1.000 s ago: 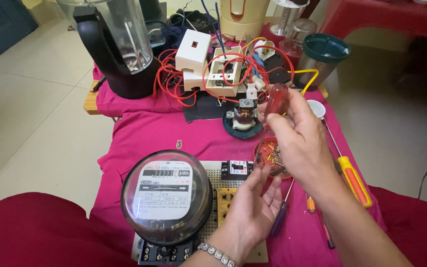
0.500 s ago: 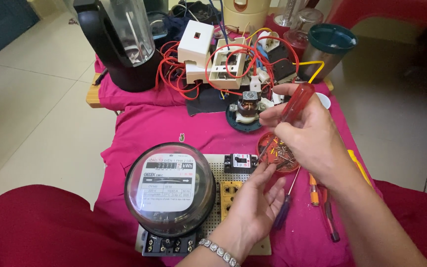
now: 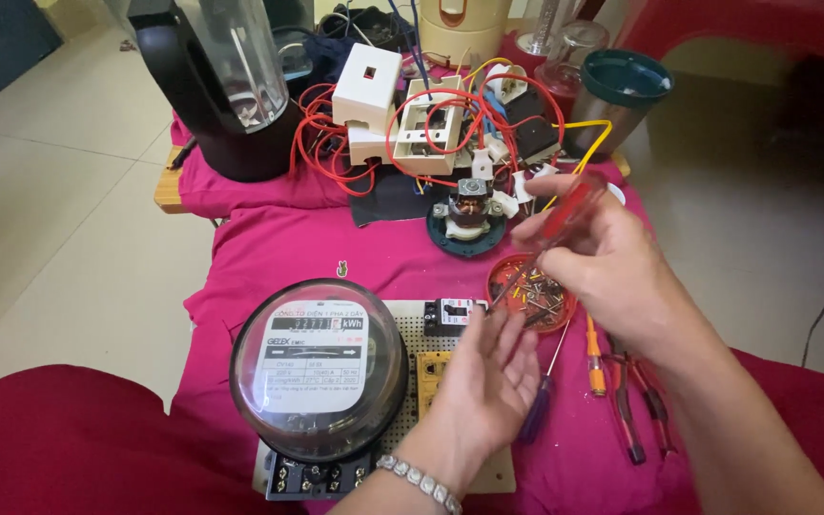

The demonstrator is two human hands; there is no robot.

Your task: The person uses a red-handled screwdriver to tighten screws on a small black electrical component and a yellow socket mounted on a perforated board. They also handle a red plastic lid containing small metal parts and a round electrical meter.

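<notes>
- Electricity meter [image 3: 319,367] sits at the pegboard's [image 3: 410,329] front-left corner.
- Left hand [image 3: 488,377], fingers loosely spread and holding nothing, rests on the pegboard beside the small black breaker [image 3: 450,313].
- Right hand [image 3: 612,272] grips a red-handled screwdriver [image 3: 565,219], tip at the red screw dish [image 3: 531,291]; picking a screw seems underway.

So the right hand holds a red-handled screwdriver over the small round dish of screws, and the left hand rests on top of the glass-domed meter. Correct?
Not quite. The left hand is not on the glass-domed meter; it is open, palm up, to the right of the meter, above the perforated board. The head view shows this. The right hand does hold the red-handled screwdriver over the small round dish of screws.
</notes>
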